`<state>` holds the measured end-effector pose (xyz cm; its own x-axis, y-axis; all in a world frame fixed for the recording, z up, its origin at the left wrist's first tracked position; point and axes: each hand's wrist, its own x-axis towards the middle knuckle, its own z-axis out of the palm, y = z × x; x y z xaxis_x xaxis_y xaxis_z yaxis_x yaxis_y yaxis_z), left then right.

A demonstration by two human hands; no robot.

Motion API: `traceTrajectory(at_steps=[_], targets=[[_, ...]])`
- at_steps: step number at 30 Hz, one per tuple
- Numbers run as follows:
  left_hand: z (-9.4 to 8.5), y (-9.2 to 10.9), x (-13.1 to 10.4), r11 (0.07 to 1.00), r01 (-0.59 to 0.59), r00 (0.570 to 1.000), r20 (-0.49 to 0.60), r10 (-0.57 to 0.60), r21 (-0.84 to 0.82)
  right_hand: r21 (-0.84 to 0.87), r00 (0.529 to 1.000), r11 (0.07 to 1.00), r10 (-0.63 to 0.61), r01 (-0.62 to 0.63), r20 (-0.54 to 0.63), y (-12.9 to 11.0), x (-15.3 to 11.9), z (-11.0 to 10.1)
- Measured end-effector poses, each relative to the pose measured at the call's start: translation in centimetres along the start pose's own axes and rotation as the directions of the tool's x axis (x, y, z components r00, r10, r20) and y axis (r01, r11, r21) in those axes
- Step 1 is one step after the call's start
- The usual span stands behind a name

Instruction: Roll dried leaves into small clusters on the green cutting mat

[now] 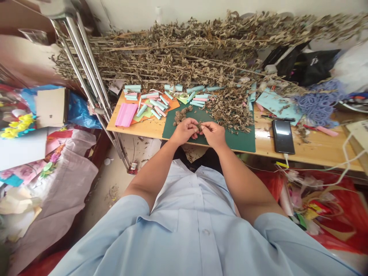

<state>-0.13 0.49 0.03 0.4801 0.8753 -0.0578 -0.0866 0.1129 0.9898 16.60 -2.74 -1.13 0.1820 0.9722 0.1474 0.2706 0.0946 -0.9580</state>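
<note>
Leaf bit [199, 125]: pinched between left hand [185, 131] and right hand [214, 133], over the mat [243, 142]. Leaf pile [230, 109]: heaped loose beside the right hand. Risk: the leaf bit, seemingly brittle, could be crumbled by too hard a squeeze.

The dried leaves [230, 110] are grey-brown, the cutting mat [243, 142] plain dark green. Paper rolls [142, 110] show pale blue and pink (the folded sheet [125, 115] is brighter pink); the yarn [319, 100] is periwinkle.

Leaf pile [232, 110] on mat [244, 142] — paper rolls [156, 104] mostly left, phone [283, 135] right, plant stalks [172, 55] behind
</note>
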Motion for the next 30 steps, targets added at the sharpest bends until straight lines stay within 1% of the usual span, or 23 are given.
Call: traceTrajectory(at_steps=[3,6,10,14,18,21,24,27,30], targets=[[0.05,-0.08,0.05,1.0,0.01,1.0,-0.004,-0.01,-0.014,0.009,1.0,1.0,-0.007,0.007,-0.017,0.08,0.02,0.12],[0.15,-0.14,0.13,0.999,0.022,1.0,-0.019,-0.023,-0.026,-0.003,0.998,0.999,-0.054,0.054,0.017,0.25,-0.16,0.21],[0.25,-0.02,0.2,0.999,0.044,0.998,-0.05,-0.045,-0.018,-0.074,0.991,0.989,-0.123,0.126,0.052,0.57,-0.34,0.2],[0.27,-0.02,0.25,0.999,0.047,0.997,-0.057,-0.048,-0.017,-0.14,0.983,0.973,-0.181,0.183,0.027,0.8,-0.29,0.25],[0.22,-0.25,0.33,0.999,0.047,0.998,-0.042,-0.047,-0.002,-0.173,0.978,0.963,-0.206,0.206,0.014,0.82,-0.31,0.28],[0.16,-0.41,0.39,0.998,0.053,0.998,-0.033,-0.052,0.019,-0.176,0.983,0.967,-0.184,0.183,0.011,0.85,-0.38,0.28],[0.17,-0.41,0.43,0.998,0.058,0.998,-0.03,-0.058,-0.001,-0.109,0.993,0.987,-0.12,0.118,-0.009,0.96,-0.34,0.35],[0.31,-0.3,0.43,0.997,0.068,0.997,-0.033,-0.069,-0.022,-0.057,0.997,0.997,-0.053,0.05,-0.056,0.98,-0.13,0.43],[0.47,-0.21,0.4,0.998,0.061,0.997,-0.053,-0.062,-0.024,-0.03,0.997,0.999,-0.027,0.025,-0.072,0.81,0.07,0.39]])
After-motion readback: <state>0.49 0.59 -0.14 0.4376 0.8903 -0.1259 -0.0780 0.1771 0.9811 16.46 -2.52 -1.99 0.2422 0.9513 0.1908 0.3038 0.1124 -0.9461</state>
